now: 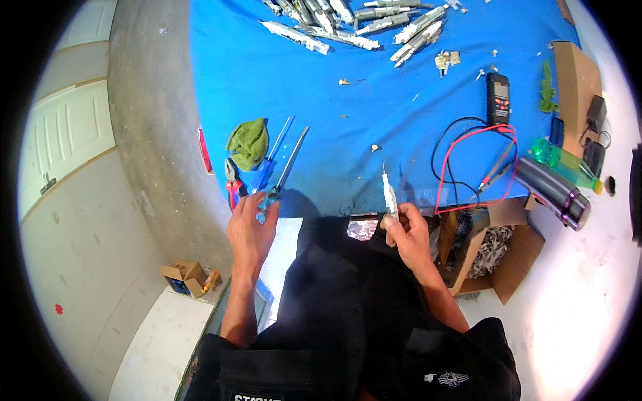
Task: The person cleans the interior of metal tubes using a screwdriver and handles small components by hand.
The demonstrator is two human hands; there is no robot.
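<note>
Near the table's front edge, my left hand [251, 224] has its fingers closed around the teal handle of a screwdriver [292, 160], whose long shaft points away from me. Beside it lies a second screwdriver [264, 172] with a blue handle. Pliers [233, 185] with red grips rest just left of that hand, below a crumpled green cloth [249, 144]. My right hand [409, 235] pinches a slim white and grey plastic part [389, 195] with a thin metal tip pointing up. A small whitish piece [375, 148] lies on the cloth beyond it.
Several grey-white slim parts [314, 27] are heaped at the far side of the blue tablecloth [334, 100]. To the right are a black meter [498, 99] with red and black leads, a green bottle [562, 164] and a dark flask [552, 192]. Below stands a carton [525, 257] of scraps.
</note>
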